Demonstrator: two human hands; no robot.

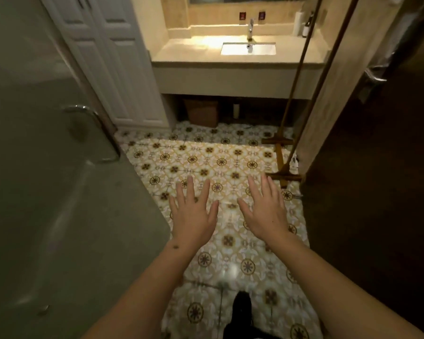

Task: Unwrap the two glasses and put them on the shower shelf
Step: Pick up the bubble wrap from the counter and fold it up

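I am holding my fingers straight and spread on both sides, grasping nothing: the left hand (194, 214) and the right hand (264, 211) are hovering palms down, side by side and a little apart, over the patterned floor tiles (216, 157). My bare forearms are reaching in from the bottom edge. Below them a dark shoe (241, 307) is showing on the tiles. I am not seeing the two glasses or the shower shelf anywhere in this view, so I cannot tell where they are.

To my left a frosted glass door (47, 192) with a chrome handle (93, 128) is standing close by, and behind it a white panelled door (123, 69). Straight ahead a beige vanity counter (186, 55) is carrying a lit rectangular sink (248, 48) with a chrome faucet (250, 29); a white container and a dark bottle (307, 24) are standing at its right rear corner. A brown bin (202, 112) is sitting under the counter. A wooden ladder rack (283, 155) is leaning at the right, beside a dark door (377, 179).
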